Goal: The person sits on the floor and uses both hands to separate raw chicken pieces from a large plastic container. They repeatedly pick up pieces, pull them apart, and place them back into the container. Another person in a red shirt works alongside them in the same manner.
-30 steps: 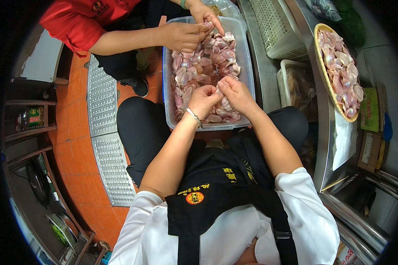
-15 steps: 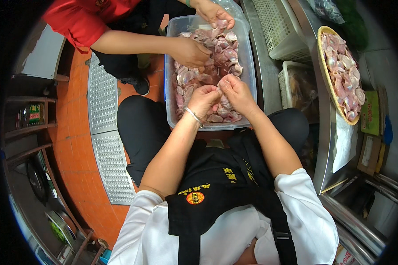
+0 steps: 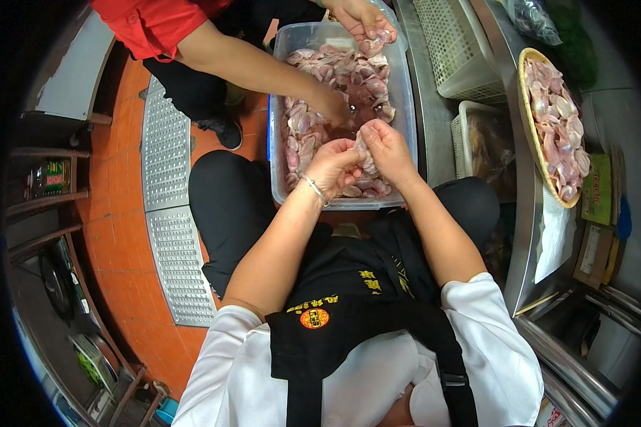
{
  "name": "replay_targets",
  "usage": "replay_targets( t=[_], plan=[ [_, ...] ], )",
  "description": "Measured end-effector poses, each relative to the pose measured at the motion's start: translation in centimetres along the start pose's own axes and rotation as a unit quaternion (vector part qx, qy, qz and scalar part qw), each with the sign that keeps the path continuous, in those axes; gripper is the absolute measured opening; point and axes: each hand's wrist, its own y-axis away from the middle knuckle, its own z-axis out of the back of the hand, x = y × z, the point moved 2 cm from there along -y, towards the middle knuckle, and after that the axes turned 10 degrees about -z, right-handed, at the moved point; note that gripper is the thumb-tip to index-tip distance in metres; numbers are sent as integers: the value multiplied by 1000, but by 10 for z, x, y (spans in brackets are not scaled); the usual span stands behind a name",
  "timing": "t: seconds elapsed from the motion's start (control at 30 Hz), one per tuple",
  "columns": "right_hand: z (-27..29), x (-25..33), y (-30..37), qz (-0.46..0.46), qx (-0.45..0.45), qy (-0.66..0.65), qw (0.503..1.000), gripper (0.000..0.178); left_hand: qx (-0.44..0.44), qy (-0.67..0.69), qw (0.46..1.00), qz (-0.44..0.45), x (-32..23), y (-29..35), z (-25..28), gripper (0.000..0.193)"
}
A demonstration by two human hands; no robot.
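Note:
My left hand [image 3: 335, 166], with a bracelet at the wrist, and my right hand [image 3: 389, 154] pinch one pale pink piece of raw meat [image 3: 364, 154] between them. It looks like a gizzard. Both hands are over the near part of a clear plastic tub [image 3: 275, 153], which stands between my knees. Many similar raw meat pieces [image 3: 305, 139] fill it, around reddish liquid [image 3: 360, 99] in the middle. Across from me, a person in red sleeves has one hand [image 3: 329, 107] down among the meat and the other [image 3: 360, 16] holding up a piece [image 3: 372, 45] at the far rim.
To the right, a round woven basket [image 3: 528, 121] heaped with the same meat rests on a steel counter. White perforated crates [image 3: 454, 43] stand beside the tub. Metal floor plates [image 3: 167, 160], orange tiles [image 3: 114, 235] and shelves [image 3: 46, 203] lie leftward.
The co-worker's nearer hand has reached deeper into the tub and the liquid shows more. My hands stay in nearly the same place, with the pinched piece more visible between them.

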Motion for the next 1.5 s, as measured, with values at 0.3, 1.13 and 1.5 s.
replay_targets(
  t=[0.3,1.13,1.5],
  plan=[
    [-2,-20,-7,-57,-34,-66,996,25,3,-2,999,-53,14,-6,7,16],
    [-4,-13,-4,-121,32,-278,952,28,-5,31,997,-67,9,3,-3,19],
    [-8,-13,-2,-170,31,-306,936,30,-33,15,996,-82,16,-2,5,17]
  ],
)
